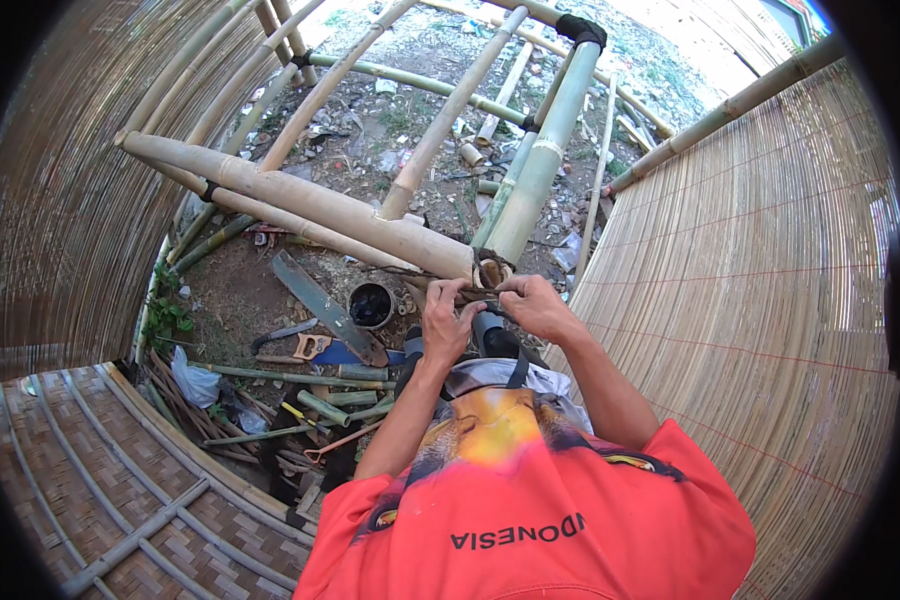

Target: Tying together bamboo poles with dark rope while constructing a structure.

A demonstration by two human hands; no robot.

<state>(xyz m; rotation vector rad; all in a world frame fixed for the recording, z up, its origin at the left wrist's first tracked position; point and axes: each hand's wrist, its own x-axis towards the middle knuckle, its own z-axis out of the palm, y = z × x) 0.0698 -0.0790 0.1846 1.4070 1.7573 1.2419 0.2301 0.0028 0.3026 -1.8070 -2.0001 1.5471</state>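
In front of me, my left hand (447, 325) and my right hand (536, 308) work at the near corner of a bamboo frame. Dark, rough cord (491, 262) is wound around this corner, where a tan bamboo pole (350, 213) meets a greenish pole (547, 150). The fingers of my left hand are bent around a strand of the cord just below the joint. A stretch of cord is pinched in my right hand's fingers, at the joint's right side. The fingertips partly hide the strands. Black wrapping (581, 31) covers the frame's far corner.
Left of my feet lie a tub of black stuff (372, 304), a grey board-like piece (325, 305), a hand saw (313, 347) and a curved blade (284, 333). Cut bamboo pieces (322, 406) and a plastic bag (194, 378) lie nearer. Slatted blinds (740, 270) hang at right.
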